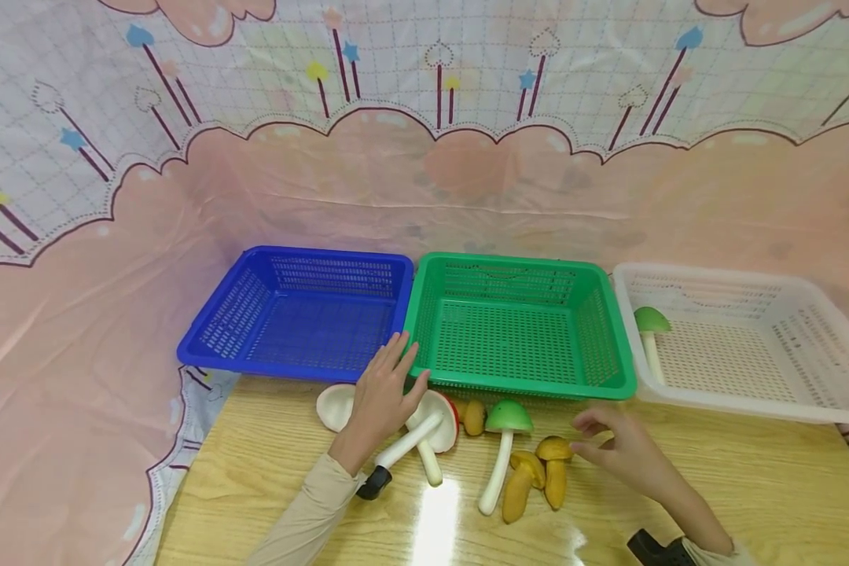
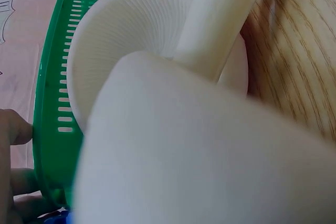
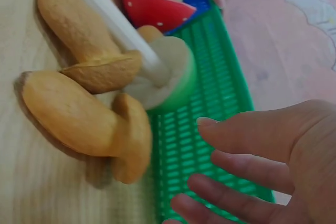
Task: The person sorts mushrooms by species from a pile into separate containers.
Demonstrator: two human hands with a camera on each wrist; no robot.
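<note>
Three baskets stand in a row at the back of the wooden bench (image 1: 750,487): a blue basket (image 1: 297,314) on the left, a green basket (image 1: 516,326) touching it in the middle, and a white basket (image 1: 743,338) on the right with a green-capped mushroom (image 1: 651,334) lying inside near its left wall. Before the blue and green baskets, the left hand (image 1: 385,393) rests with fingers spread and relaxed over a white mushroom (image 1: 336,406) and a red-capped mushroom (image 1: 435,428), its fingertips touching the green basket's front rim; it grips nothing. Right of these lies a small brown mushroom (image 1: 474,417), then a green mushroom (image 1: 502,452) with a long pale stalk, then two yellow-brown mushrooms (image 1: 538,472) side by side. The right hand (image 1: 619,448) hovers just beside the yellow-brown pair, fingers loosely bent and holding nothing.
</note>
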